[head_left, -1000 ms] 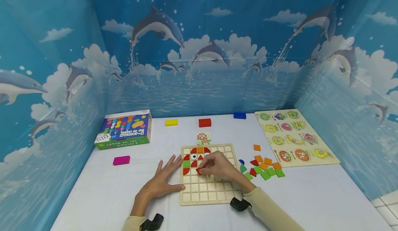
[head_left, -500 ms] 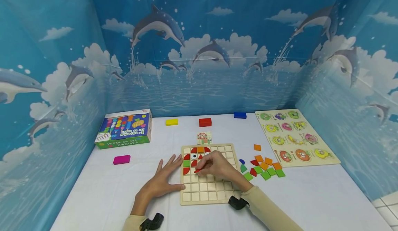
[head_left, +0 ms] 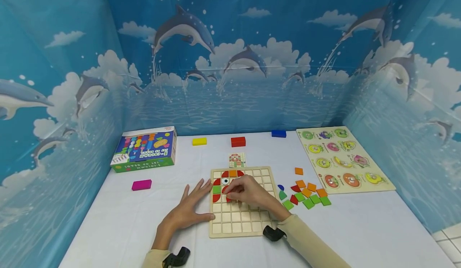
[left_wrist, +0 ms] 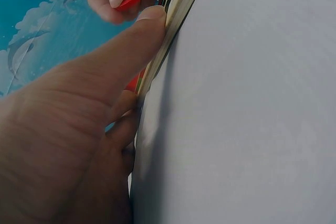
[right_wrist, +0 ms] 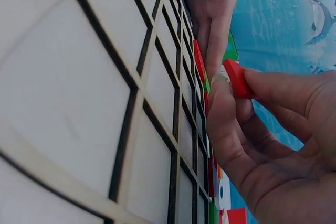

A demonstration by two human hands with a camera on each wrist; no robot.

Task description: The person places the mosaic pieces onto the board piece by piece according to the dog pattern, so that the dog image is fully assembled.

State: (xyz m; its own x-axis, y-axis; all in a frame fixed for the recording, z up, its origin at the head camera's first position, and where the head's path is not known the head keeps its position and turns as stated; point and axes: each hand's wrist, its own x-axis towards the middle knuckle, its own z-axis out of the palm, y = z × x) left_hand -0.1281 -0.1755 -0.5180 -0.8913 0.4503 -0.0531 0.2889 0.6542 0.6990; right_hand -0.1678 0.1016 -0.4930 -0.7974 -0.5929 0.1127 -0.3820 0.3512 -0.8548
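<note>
A wooden grid board (head_left: 231,228) lies on the white table, with red, green, orange and eye-printed tiles set in its upper left squares. My left hand (head_left: 189,210) is spread at the board's left side, thumb and fingertips at its edge. Over the upper middle of the grid, my right hand (head_left: 247,192) pinches a red tile (right_wrist: 238,80) between thumb and fingers. That tile is tilted and raised off the board in the right wrist view. My right hand hides several set tiles from the head view.
A small picture card (head_left: 237,160) lies behind the board. Loose orange tiles (head_left: 299,171) and green tiles (head_left: 308,203) are scattered to the right, near a fruit puzzle board (head_left: 338,162). A bead box (head_left: 144,150) and a magenta block (head_left: 142,185) sit left; red, yellow and blue blocks stand behind.
My right hand stays over the same part of the board, its fingers shifting and turning the red tile. My left hand has not moved.
</note>
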